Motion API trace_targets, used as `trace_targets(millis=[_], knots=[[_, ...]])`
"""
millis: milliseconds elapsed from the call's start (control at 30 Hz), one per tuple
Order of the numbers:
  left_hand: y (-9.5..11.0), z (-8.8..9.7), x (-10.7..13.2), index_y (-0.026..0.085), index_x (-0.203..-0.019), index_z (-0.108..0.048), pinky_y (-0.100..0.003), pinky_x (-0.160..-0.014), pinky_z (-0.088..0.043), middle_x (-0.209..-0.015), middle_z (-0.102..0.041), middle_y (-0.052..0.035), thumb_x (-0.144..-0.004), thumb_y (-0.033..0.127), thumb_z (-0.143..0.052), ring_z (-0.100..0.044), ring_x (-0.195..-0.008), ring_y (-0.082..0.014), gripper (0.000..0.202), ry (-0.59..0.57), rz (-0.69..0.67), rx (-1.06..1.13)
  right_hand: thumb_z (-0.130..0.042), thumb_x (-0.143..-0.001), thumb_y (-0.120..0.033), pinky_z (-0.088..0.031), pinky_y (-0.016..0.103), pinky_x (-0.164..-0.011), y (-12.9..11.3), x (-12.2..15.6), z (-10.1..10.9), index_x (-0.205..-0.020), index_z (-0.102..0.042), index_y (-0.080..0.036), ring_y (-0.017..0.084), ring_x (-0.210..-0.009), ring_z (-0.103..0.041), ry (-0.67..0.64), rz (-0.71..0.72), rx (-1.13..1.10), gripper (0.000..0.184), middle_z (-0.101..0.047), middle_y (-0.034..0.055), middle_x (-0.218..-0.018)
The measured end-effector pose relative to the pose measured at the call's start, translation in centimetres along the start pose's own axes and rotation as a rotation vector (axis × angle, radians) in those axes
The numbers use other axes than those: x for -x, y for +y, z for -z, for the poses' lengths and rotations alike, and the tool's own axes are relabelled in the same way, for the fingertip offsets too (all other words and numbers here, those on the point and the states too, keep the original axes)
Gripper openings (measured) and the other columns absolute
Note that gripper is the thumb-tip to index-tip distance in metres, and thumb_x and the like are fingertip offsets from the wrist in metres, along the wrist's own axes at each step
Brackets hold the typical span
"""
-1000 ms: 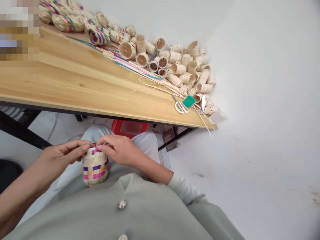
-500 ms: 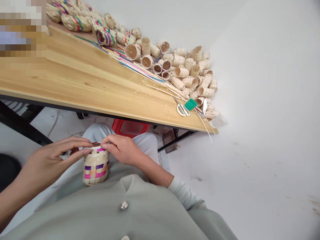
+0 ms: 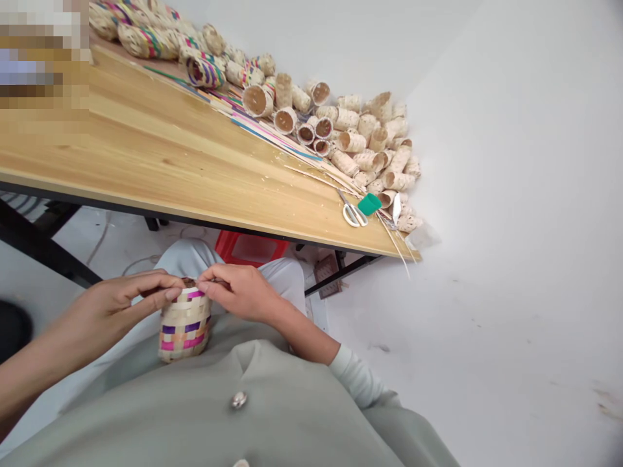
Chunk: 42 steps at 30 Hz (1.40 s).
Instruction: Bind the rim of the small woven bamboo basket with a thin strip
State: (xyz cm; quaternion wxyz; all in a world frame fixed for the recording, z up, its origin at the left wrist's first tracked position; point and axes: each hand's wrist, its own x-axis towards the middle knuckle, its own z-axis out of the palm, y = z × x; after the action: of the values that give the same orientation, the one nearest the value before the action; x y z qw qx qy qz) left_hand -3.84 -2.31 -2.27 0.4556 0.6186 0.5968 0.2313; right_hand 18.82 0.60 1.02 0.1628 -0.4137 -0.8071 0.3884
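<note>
A small woven basket [image 3: 185, 324] of pale strips, with pink, purple and orange bands, stands upright on my lap. On the left of its rim, my left hand [image 3: 129, 298] pinches the edge between thumb and fingers. My right hand [image 3: 236, 288] grips the opposite side of the rim, thumb toward me and fingers curled behind. A bit of the dark opening shows between the two hands. The far side of the rim and some fingertips are hidden.
Across the wooden table [image 3: 204, 175] lie loose strips [image 3: 277, 139], white-handled scissors [image 3: 354, 214] and a green piece [image 3: 370, 204]. Several woven cylinders [image 3: 350, 139] are heaped along the back. A red stool [image 3: 250, 250] is under the table, whose front edge runs beyond my knees.
My left thumb and fingers have closed onto the rim, where they were more spread before. The right hand keeps its hold with only a slight shift.
</note>
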Motion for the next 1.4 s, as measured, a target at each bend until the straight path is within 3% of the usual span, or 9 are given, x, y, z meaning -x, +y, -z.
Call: trace_targets(millis=[167,400,533,633,800,967,1133,1400], knots=[[-0.5,-0.3,-0.3,0.028,-0.095,-0.077,-0.024,-0.091,-0.050,-0.110,-0.080,0.0001,-0.068,0.076,-0.064,-0.072,-0.106,-0.0248,0.057,-0.040,0.014,0.045,-0.059,-0.101,-0.021,-0.044,0.023,-0.075,-0.1,-0.1,0.2,-0.098,-0.068,-0.018,0.012,-0.087,-0.065,-0.050,-0.020,0.006,0.011,-0.073,0.0007,-0.096],[2.5,-1.5,0.3,0.028,-0.074,-0.078,-0.030,-0.084,-0.051,-0.094,-0.081,-0.0033,-0.047,0.083,-0.063,-0.072,-0.095,-0.0291,0.063,0.141,0.156,0.075,-0.057,-0.102,-0.023,-0.047,0.025,-0.077,-0.2,0.0,0.6,-0.100,-0.067,-0.019,0.014,-0.090,-0.067,-0.067,-0.027,0.022,0.012,-0.074,0.0014,-0.099],[3.3,-1.5,0.2,0.027,-0.069,-0.079,-0.030,-0.084,-0.053,-0.094,-0.082,-0.0053,-0.041,0.086,-0.065,-0.072,-0.095,-0.0294,0.066,0.138,0.141,0.110,-0.051,-0.102,-0.018,-0.052,0.027,-0.088,-0.3,0.3,2.1,-0.111,-0.066,-0.019,0.016,-0.101,-0.069,-0.041,0.064,0.033,0.017,-0.074,0.0035,-0.111],[3.0,-1.4,0.0,0.028,-0.068,-0.080,-0.028,-0.082,-0.054,-0.094,-0.081,-0.0056,-0.043,0.091,-0.063,-0.072,-0.092,-0.0277,0.070,0.092,0.102,0.104,-0.048,-0.102,-0.017,-0.054,0.028,-0.085,-0.3,0.7,3.2,-0.121,-0.063,-0.021,0.016,-0.095,-0.070,-0.024,0.059,0.107,0.025,-0.074,0.0010,-0.101],[2.0,-1.4,-0.3,0.030,-0.067,-0.080,-0.027,-0.081,-0.056,-0.088,-0.080,-0.0044,-0.048,0.093,-0.062,-0.072,-0.089,-0.0263,0.068,0.118,-0.002,0.071,-0.051,-0.105,-0.021,-0.052,0.027,-0.085,0.4,1.0,3.0,-0.105,-0.069,-0.022,0.015,-0.099,-0.068,-0.018,0.200,0.316,0.018,-0.075,0.0002,-0.105],[1.8,-1.6,-0.3,0.030,-0.066,-0.081,-0.027,-0.076,-0.058,-0.085,-0.080,-0.0048,-0.049,0.092,-0.063,-0.073,-0.089,-0.0263,0.067,0.125,-0.025,0.052,-0.051,-0.106,-0.020,-0.047,0.026,-0.089,0.9,0.6,3.0,-0.105,-0.074,-0.020,0.015,-0.098,-0.062,0.006,0.287,0.436,0.023,-0.073,0.0030,-0.104],[1.8,-1.7,-0.4,0.028,-0.065,-0.081,-0.029,-0.080,-0.061,-0.086,-0.080,-0.0066,-0.043,0.093,-0.064,-0.074,-0.090,-0.0275,0.071,0.153,0.012,0.066,-0.055,-0.106,-0.025,-0.045,0.026,-0.082,0.5,0.1,3.6,-0.108,-0.078,-0.022,0.017,-0.099,-0.056,-0.042,0.229,0.440,0.023,-0.070,0.0046,-0.105],[1.9,-1.3,-0.4,0.029,-0.067,-0.082,-0.030,-0.077,-0.061,-0.086,-0.081,-0.0065,-0.047,0.092,-0.066,-0.075,-0.092,-0.0296,0.069,0.118,-0.042,0.078,-0.056,-0.105,-0.023,-0.047,0.024,-0.091,0.2,-0.3,3.9,-0.105,-0.078,-0.022,0.014,-0.098,-0.059,-0.141,0.252,0.364,0.022,-0.070,0.0022,-0.104]])
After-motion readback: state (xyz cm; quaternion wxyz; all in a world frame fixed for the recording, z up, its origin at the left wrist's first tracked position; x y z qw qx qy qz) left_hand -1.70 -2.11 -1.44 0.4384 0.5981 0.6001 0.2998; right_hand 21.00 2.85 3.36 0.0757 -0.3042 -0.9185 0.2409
